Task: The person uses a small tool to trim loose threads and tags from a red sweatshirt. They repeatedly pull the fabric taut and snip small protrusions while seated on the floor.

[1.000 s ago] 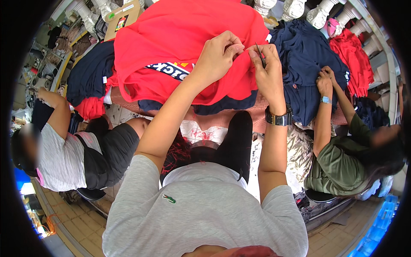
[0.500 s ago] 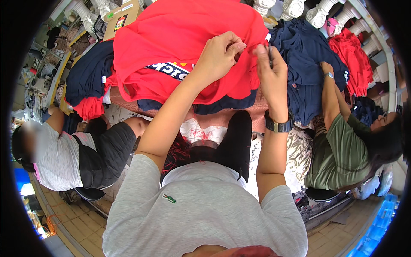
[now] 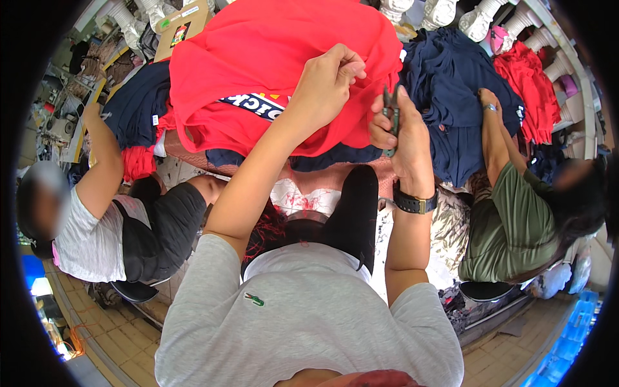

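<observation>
OK | R grip (image 3: 411, 132): curled rnd snips (image 3: 394, 122) | L grip (image 3: 325, 77): pinched, contents unclear

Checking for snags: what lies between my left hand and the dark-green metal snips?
In the head view, only bright red cloth shows between your left hand and the snips.

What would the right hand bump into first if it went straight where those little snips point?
Probably the red cloth, with the snips leading. The right hand points them up the picture; its height above the cloth is unclear.
</observation>
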A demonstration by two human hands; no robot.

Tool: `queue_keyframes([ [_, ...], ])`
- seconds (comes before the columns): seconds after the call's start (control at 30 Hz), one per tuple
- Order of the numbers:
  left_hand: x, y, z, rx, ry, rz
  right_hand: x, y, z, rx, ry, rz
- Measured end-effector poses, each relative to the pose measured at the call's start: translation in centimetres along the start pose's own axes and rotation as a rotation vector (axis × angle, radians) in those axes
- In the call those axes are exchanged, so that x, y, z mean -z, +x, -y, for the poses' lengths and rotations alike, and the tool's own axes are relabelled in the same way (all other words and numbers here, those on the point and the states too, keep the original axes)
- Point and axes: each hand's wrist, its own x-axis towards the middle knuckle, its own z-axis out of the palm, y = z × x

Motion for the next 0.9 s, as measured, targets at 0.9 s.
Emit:
queue_keyframes([
  [0.9, -0.8, 1.2, 0.8, 0.009, 0.084, 0.137, -0.5, 0.8, 1.5, 0.924, -1.457, -0.333],
])
